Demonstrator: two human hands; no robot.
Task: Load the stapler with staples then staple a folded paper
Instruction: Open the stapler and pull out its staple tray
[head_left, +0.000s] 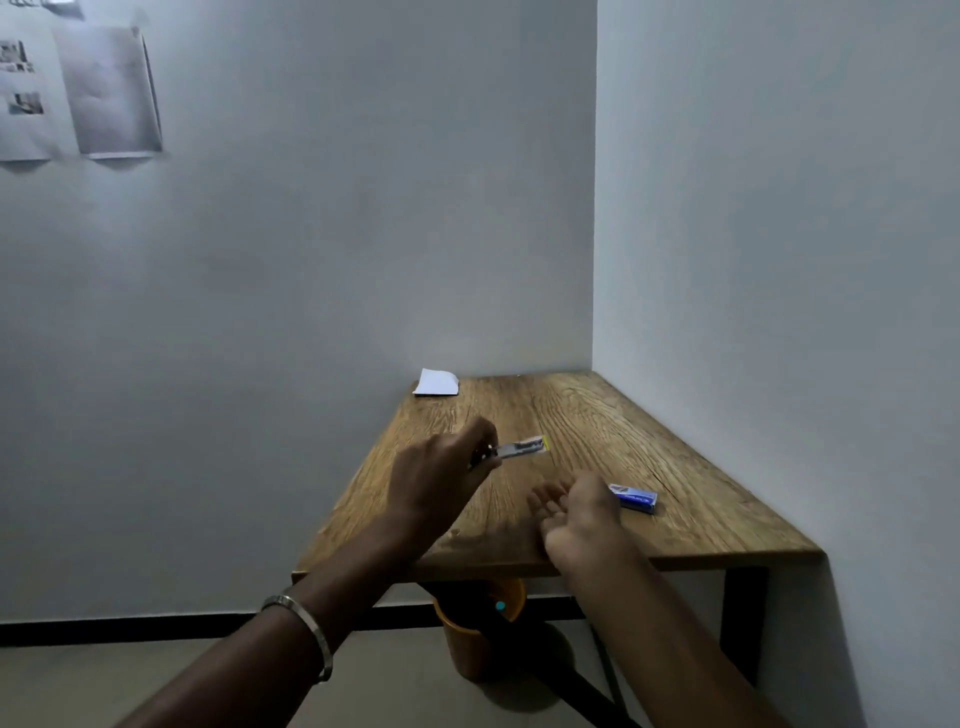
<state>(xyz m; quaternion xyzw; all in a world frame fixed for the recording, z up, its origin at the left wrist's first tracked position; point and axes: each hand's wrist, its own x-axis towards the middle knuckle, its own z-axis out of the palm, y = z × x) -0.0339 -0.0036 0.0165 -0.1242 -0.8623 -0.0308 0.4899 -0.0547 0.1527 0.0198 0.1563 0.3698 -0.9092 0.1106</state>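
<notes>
My left hand grips a small stapler by its near end, and the stapler's metal part with a yellow tip points right above the wooden table. Palm up with loosely curled fingers, my right hand rests on the table just right of it; whether anything lies in the palm is too small to tell. A blue staple box lies flat right behind my right hand. A folded white paper sits at the table's far left corner against the wall.
The table stands in a room corner, with walls behind it and on its right. An orange bucket stands on the floor under the table's front edge. Printed sheets hang on the wall at upper left.
</notes>
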